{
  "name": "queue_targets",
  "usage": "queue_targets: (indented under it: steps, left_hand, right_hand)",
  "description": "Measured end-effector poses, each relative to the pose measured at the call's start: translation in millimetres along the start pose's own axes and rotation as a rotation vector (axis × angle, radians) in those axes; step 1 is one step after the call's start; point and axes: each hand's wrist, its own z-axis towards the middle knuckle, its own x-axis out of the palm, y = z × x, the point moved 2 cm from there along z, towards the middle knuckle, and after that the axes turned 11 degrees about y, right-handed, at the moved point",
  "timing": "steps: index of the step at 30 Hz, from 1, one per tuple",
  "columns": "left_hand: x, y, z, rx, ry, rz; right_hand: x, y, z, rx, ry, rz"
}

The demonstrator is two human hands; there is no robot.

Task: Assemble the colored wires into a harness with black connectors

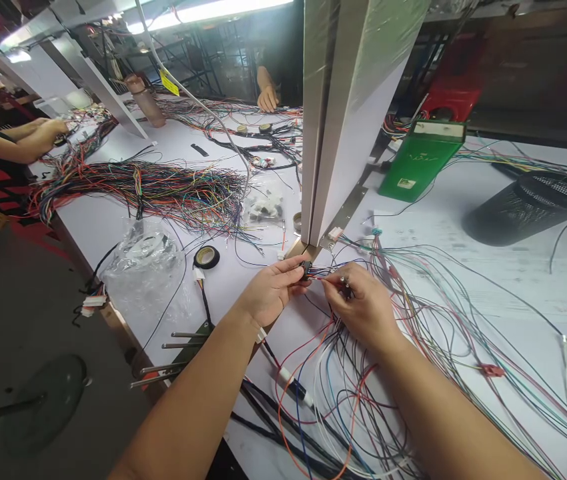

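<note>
My left hand (271,290) pinches a small black connector (306,269) between thumb and fingers, just above the white table (513,267). My right hand (361,303) is closed on thin coloured wires (331,273) that run into that connector, its fingertips a few centimetres to the right of it. Loose red, black, blue and green wires (413,320) fan out under and right of both hands across the table.
An upright white divider panel (348,113) stands just behind the hands. A roll of black tape (207,256), a clear plastic bag (143,267) and a big bundle of coloured wires (163,187) lie left. A green box (421,160) and black mesh basket (533,203) sit right. Other people's hands work at far left (43,130) and back (267,99).
</note>
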Motion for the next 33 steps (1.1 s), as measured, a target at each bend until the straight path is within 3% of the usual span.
queue_targets:
  steps: [18, 28, 33]
  left_hand:
    - [-1.4, 0.0, -2.1, -0.072, 0.004, 0.000]
    - [-1.0, 2.1, -2.0, -0.041, 0.020, 0.015]
    - [-2.0, 4.0, -1.3, -0.060, 0.030, 0.046]
  right_hand:
    - [2.4, 0.8, -1.5, -0.113, 0.034, -0.048]
    - [1.3, -0.4, 0.3, 0.020, 0.172, 0.137]
    - [2.8, -4.4, 0.3, 0.092, 0.199, 0.102]
